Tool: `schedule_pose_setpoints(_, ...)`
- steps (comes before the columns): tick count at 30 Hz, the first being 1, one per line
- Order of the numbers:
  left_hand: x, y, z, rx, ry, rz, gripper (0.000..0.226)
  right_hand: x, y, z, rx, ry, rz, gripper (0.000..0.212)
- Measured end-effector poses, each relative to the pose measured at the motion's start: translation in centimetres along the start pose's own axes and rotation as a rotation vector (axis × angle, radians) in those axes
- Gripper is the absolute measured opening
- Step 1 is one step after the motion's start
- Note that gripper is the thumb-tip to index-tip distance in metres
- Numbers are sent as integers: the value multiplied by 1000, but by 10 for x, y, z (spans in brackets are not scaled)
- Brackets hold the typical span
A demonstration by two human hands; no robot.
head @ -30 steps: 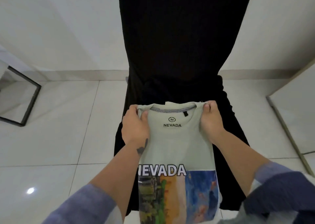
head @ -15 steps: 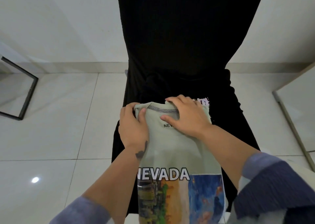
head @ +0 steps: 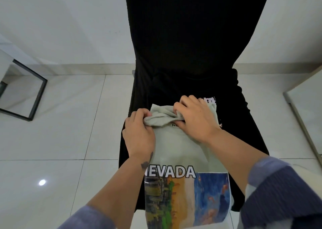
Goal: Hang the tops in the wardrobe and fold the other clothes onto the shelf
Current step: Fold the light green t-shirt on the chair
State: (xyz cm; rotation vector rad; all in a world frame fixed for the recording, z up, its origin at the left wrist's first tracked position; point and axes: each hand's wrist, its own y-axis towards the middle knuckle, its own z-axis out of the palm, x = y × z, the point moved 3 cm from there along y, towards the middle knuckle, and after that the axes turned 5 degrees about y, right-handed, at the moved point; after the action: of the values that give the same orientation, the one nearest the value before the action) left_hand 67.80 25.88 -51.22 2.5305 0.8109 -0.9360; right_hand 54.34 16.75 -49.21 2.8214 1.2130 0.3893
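Tee [head: 181, 152], on black-draped chair [head: 191, 36]: collar is being bunched by left hand [head: 139, 134] and right hand [head: 196, 120], fingers closed on cloth. Hanging step is judged under way; a hanger is being called for next.

- A pale grey-green T-shirt [head: 181, 152] lies flat on black cloth, its collar end far from the camera.
- The front shows the white word "NEVADA" and, below it, a colourful print with a green and orange part at the left and a blue part at the right.
- The collar edge is bunched and folded over; a small black label print is partly hidden there.
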Motion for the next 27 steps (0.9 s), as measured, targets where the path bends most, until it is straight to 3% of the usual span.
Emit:
schedule_pose_setpoints(3, 1, -1, -1, 33, -8, -32, 30, 2, 0, -1, 79, 58, 38, 30)
schedule_pose_setpoints(8, 7, 4, 2, 90, 3, -81, 13, -9, 4, 7, 129, -31, 236, 63)
schedule_pose_setpoints(14, 6, 5, 8, 261, 194, -99, 60, -9, 6, 5, 204, -108, 253, 62)
schedule_pose_setpoints(20, 3, -7, 6, 208, 198, -123, 57, 8, 0, -12, 139, -96, 89, 39)
schedule_pose_setpoints(23, -3, -14, 7, 210, 229, -127, 57, 10, -5, -19, 179, -57, 128, 38)
schedule_pose_setpoints(27, -14, -31, 9, 179, 137, -196, 56, 14, -15, -41, 147, 175, 205, 35)
